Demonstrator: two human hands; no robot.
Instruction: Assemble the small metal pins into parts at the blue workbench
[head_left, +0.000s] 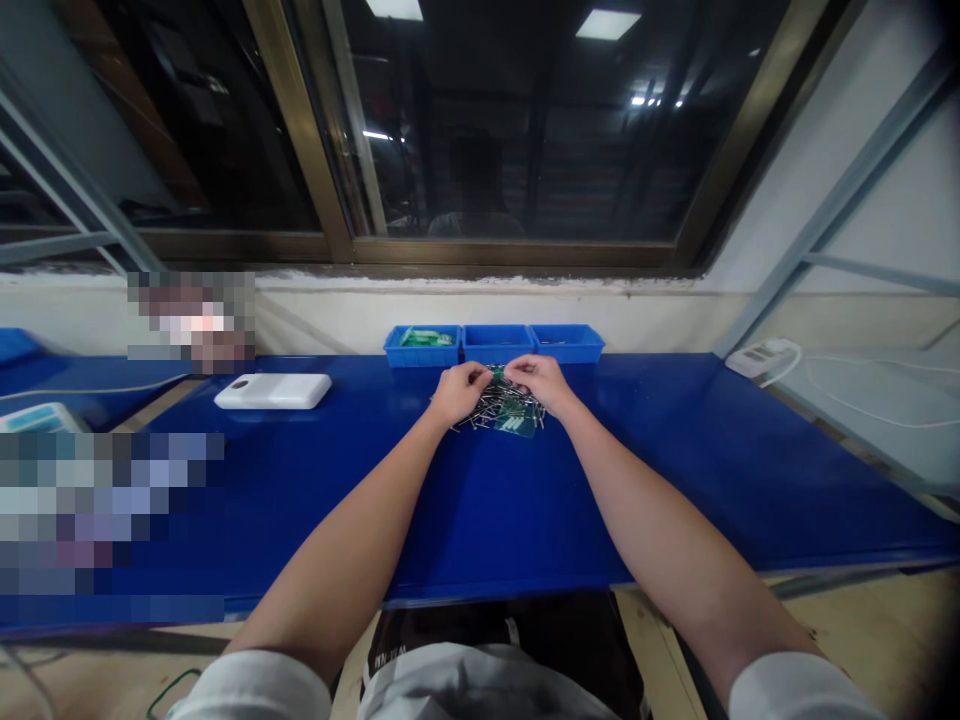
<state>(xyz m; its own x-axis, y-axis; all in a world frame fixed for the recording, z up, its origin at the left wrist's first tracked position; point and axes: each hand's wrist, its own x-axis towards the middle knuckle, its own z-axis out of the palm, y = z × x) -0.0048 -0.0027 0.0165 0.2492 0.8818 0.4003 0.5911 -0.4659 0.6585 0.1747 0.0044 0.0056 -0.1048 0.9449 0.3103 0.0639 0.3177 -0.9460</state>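
Note:
Near the back of the blue table, my left hand (459, 391) and my right hand (543, 382) face each other with fingertips pinched. Between them is a small green piece (498, 374), too small to make out exactly; both hands appear to grip its edges. Just below the hands lies a loose pile of thin metal nails or screws (487, 408). A flat green, see-through plastic packet (516, 421) with white marks rests at the front of this pile.
Behind my hands stand three blue bins: the left bin (422, 357) holds green packets, beside a middle bin (496, 356) and a right bin (568, 354). A white power bank (273, 391) lies left on the blue table (495, 520). A white power strip (763, 356) sits right.

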